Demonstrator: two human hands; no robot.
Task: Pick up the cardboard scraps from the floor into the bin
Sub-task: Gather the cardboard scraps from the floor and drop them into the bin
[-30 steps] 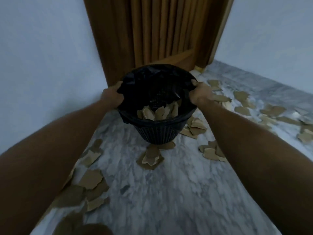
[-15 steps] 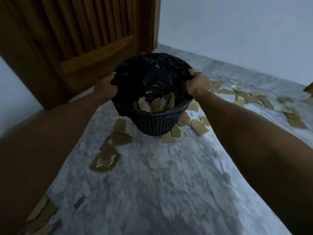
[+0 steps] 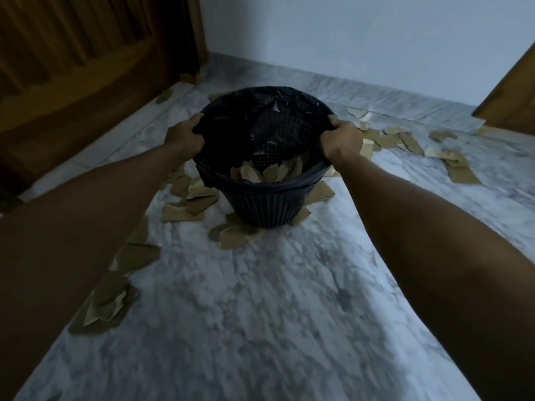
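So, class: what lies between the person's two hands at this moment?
In the head view, the black bin sits between the left hand and the right hand, each gripping its rim; cardboard scraps lie inside.

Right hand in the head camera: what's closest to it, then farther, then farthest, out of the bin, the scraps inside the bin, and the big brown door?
1. The bin: the right hand grips its rim.
2. Scraps inside the bin, lower left of it.
3. Brown door, far left.
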